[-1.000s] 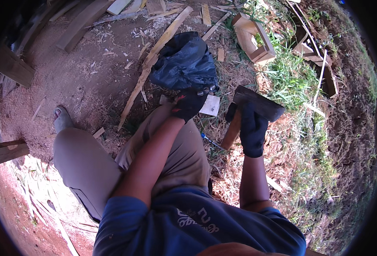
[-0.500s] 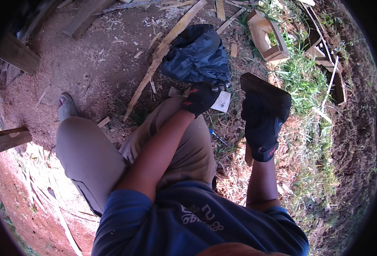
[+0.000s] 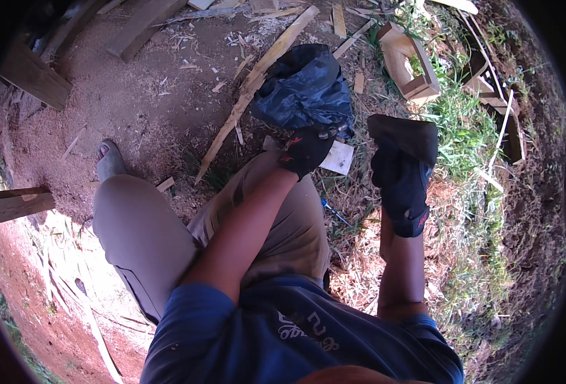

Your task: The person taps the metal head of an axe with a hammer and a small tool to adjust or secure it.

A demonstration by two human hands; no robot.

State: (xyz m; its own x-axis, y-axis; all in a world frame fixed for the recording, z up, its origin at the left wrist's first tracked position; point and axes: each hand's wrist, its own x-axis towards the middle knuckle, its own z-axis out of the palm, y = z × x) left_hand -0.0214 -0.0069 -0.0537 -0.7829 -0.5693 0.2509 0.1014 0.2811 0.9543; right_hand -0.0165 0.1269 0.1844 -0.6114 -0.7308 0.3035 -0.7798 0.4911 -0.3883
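My left hand [image 3: 306, 151], in a black glove with red marks, is closed above my bent knee, just below a crumpled black plastic bag [image 3: 308, 86]. Small shiny grey pieces [image 3: 327, 132] show at its fingertips; what they belong to is unclear. To the right, my right hand [image 3: 401, 185], gloved in black too, grips a dark broad-headed tool [image 3: 406, 136]. Its wide, flat-looking head sticks out beyond the fingers, and the tool's exact kind is not clear. A pale flat piece [image 3: 338, 157] lies on the ground between the hands.
A blue-handled thin tool [image 3: 335, 212] lies beside my knee. Beyond the bag stretches a long rough wood strip [image 3: 254, 86]. An open wooden box frame [image 3: 407, 64] rests on grass at the upper right. Thick timbers [image 3: 36, 77] stand at the left.
The tool in my right hand has tilted and risen slightly, its head turned a little. My left hand stays by the bag. The whole view has shifted slightly.
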